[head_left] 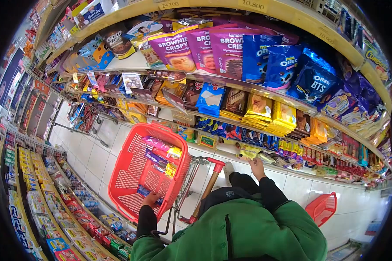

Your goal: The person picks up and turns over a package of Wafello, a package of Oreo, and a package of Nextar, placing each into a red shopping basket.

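Observation:
My left hand (151, 199) reaches into the red shopping basket (181, 167), its fingers closed on a dark blue snack packet (143, 190) near the basket's lower end. Other snack packs lie in the basket, among them a purple Nextar pack (154, 159) and a pink and yellow pack (169, 150). My right hand (258, 168) is low by the bottom shelf, fingers pinched at the lower edge of a pale yellow-green packet (249, 152). The fingertips are small in view and partly merge with that packet.
The basket rests on a metal trolley with a red and brown handle (209, 189). Ahead, a curved shelf (252, 89) holds biscuits, wafers and Oreo bags. Another red basket (322, 209) stands on the white tiles at right. Stocked shelves (52, 209) line the left.

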Motion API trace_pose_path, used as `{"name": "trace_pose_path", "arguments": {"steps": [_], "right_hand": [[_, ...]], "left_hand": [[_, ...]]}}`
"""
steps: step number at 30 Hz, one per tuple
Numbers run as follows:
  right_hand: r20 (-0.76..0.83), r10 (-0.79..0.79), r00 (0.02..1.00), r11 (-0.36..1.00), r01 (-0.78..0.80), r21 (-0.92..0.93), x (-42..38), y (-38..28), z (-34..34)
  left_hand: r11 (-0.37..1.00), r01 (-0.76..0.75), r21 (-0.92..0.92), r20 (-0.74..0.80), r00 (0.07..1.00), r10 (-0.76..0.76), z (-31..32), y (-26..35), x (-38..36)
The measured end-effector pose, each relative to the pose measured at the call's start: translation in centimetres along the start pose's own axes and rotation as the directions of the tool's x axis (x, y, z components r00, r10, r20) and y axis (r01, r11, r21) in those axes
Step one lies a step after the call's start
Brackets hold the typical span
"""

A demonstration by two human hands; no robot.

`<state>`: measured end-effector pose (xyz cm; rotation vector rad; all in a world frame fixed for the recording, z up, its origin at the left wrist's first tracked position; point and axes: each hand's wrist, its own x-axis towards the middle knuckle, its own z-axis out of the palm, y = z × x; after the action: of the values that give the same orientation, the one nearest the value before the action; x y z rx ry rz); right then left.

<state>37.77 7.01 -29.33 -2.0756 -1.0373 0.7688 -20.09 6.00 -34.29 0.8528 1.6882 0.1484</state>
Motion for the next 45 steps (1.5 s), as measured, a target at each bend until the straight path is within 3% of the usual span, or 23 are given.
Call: {"name": "trace_pose_path", "arguments": {"steps": [1,2,5,7,9,12,13,18,20,23,26,29,30,31,33,35,36,40,43,44,45], "right_hand": [[0.017,0.034,0.999,0.999,-0.035,0.017,0.0,1.0,-0.1],[-0.048,0.036,0.998,0.999,-0.035,0.023,0.0,1.7,0.0],[0.109,0.111,0.988,0.993,-0.114,0.029,0.6,3.0,-0.7],[0.13,0.102,0.986,0.992,-0.11,0.055,0.6,2.8,-0.8],[0.146,0.082,0.986,0.991,-0.096,0.091,1.0,3.0,-0.2],[0.374,0.291,0.881,0.878,-0.401,0.262,-0.8,-3.7,-1.8],[0.433,0.264,0.862,0.86,-0.414,0.298,-1.1,-4.6,-1.9],[0.67,0.082,0.738,0.765,-0.478,0.433,-2.1,-10.0,-1.3],[0.726,-0.04,0.687,0.735,-0.472,0.487,-3.0,-12.9,-1.6],[0.766,-0.285,0.576,0.676,-0.446,0.587,-4.8,-17.9,-3.3],[0.713,-0.568,0.412,0.567,-0.431,0.701,-6.0,-21.4,-5.3],[0.593,-0.753,0.285,0.438,-0.455,0.775,-6.7,-23.0,-6.7],[0.563,-0.785,0.259,0.403,-0.476,0.781,-6.9,-23.3,-7.1],[0.531,-0.815,0.231,0.37,-0.498,0.784,-7.2,-23.6,-7.4],[0.565,-0.776,0.28,0.383,-0.503,0.775,-7.6,-23.5,-7.5],[0.606,-0.748,0.272,0.399,-0.545,0.737,-7.5,-23.0,-7.0],[0.614,-0.698,0.369,0.373,-0.545,0.751,-8.1,-23.5,-7.0],[0.679,-0.547,0.489,0.305,-0.638,0.707,-7.7,-23.2,-5.8],[0.678,-0.39,0.623,0.284,-0.619,0.732,-8.6,-24.7,-6.4],[0.68,-0.466,0.566,0.343,-0.593,0.729,-7.5,-23.1,-5.5],[0.705,-0.426,0.567,0.361,-0.608,0.707,-7.3,-22.6,-5.0]], "left_hand": [[0.984,0.179,-0.004,-0.079,0.981,-0.178,0.7,2.8,-2.1],[0.977,0.105,0.185,-0.155,0.985,-0.077,0.9,5.0,-4.1],[0.983,0.035,0.181,-0.23,0.973,0.008,0.0,6.2,-4.7],[0.989,0.023,-0.145,-0.07,0.997,-0.034,-0.5,7.0,-5.4],[0.916,0.062,-0.396,0.116,0.993,-0.017,-1.1,12.3,-10.2],[0.9,-0.18,-0.397,0.102,0.966,0.238,-2.2,16.5,-15.6],[0.864,-0.298,-0.406,0.068,0.933,0.353,-2.5,17.9,-17.6],[0.685,-0.519,-0.511,-0.103,0.828,0.551,-0.4,26.6,-28.2],[0.581,-0.515,-0.631,-0.01,0.754,0.657,1.9,29.2,-30.7],[0.501,-0.426,-0.753,0.136,0.644,0.753,5.7,31.7,-32.5],[0.491,-0.219,-0.843,0.341,0.49,0.802,8.8,33.3,-32.3],[0.476,0.198,-0.857,0.516,0.332,0.79,10.6,33.3,-30.8],[0.486,0.249,-0.838,0.543,0.281,0.791,11.0,33.1,-30.1],[0.492,0.266,-0.829,0.556,0.296,0.777,11.4,32.8,-29.4],[0.496,0.302,-0.814,0.577,0.327,0.748,12.1,32.1,-28.5],[0.543,0.223,-0.809,0.587,0.298,0.752,12.5,31.9,-28.3],[0.564,0.164,-0.81,0.582,0.349,0.735,12.6,31.6,-28.1],[0.647,-0.043,-0.762,0.521,0.554,0.65,13.1,31.7,-28.0],[0.832,-0.246,-0.497,0.546,0.657,0.52,12.5,31.6,-28.0],[0.882,-0.27,-0.385,0.596,0.657,0.461,12.3,31.7,-28.4],[0.886,-0.307,-0.348,0.585,0.667,0.461,12.5,31.7,-28.4]]}}
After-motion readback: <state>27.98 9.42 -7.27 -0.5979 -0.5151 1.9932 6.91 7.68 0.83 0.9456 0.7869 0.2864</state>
